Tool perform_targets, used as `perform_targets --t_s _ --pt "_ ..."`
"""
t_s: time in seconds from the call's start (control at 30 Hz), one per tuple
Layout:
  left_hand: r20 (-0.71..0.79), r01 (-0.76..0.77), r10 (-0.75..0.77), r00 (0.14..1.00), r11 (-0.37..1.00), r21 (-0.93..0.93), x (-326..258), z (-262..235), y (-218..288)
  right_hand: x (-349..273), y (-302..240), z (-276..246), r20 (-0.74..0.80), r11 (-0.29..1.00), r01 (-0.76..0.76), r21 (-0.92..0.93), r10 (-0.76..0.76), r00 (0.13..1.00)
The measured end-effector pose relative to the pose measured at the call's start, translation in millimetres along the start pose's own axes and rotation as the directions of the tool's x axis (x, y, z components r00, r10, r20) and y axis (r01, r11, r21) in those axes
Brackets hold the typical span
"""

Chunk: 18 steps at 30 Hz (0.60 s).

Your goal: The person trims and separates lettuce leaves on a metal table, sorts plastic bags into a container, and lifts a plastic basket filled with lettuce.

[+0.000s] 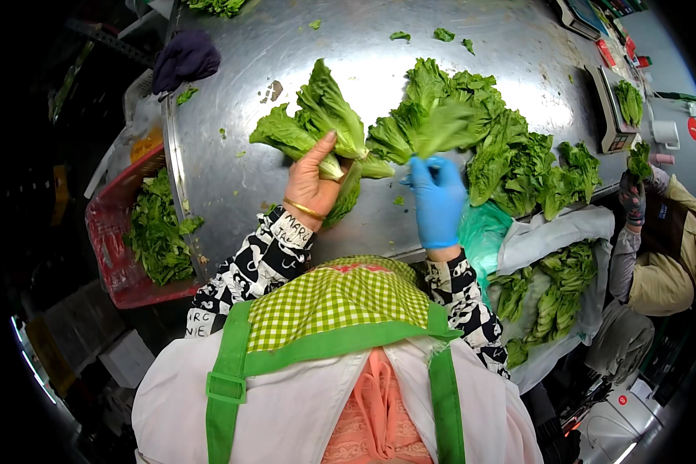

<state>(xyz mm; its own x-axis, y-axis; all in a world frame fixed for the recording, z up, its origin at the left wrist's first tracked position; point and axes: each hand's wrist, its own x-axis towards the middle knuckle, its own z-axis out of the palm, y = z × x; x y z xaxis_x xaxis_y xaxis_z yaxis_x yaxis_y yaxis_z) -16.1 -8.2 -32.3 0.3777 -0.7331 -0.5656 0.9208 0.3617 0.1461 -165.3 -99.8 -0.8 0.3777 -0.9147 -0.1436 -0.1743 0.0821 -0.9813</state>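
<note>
My left hand point(313, 178), bare and with a gold bangle at the wrist, is closed around a head of lettuce point(331, 108). Its leaves fan out past my fingertips, and the pale stem ends show beside my palm. To the right, my right hand point(438, 197) wears a blue glove. Its fingers are pinched on the base of a lettuce leaf point(447, 127), which is smeared by motion. Just beyond that hand, a heap of lettuce heads point(510, 158) spreads to the right over the metal table point(263, 31).
A red crate point(116, 263) of loose leaves stands at the table's left edge. On the right are a lined container of lettuce point(557, 286), green plastic point(483, 232) and a scale point(615, 116). A co-worker's hand point(632, 203) holds lettuce at far right. A dark cloth point(185, 60) lies at the far left corner.
</note>
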Motion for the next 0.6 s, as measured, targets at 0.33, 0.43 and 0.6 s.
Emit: perform_targets --t_s 0.33,0.43,0.6 --pt "0.037 -0.318 0.327 0.944 0.876 0.362 -24.0 19.6 -27.2 0.6 -3.2 29.8 0.188 0.863 0.236 -0.446 -0.167 0.968" --pt "0.005 -0.291 0.309 0.951 0.890 0.351 -20.0 19.0 -28.8 1.7 12.6 31.6 0.117 0.707 0.425 -0.564 -0.442 0.890" --pt "-0.012 -0.256 0.269 0.963 0.928 0.270 -15.7 16.2 -23.0 5.0 10.9 30.1 0.205 0.589 -0.449 0.672 0.434 0.877"
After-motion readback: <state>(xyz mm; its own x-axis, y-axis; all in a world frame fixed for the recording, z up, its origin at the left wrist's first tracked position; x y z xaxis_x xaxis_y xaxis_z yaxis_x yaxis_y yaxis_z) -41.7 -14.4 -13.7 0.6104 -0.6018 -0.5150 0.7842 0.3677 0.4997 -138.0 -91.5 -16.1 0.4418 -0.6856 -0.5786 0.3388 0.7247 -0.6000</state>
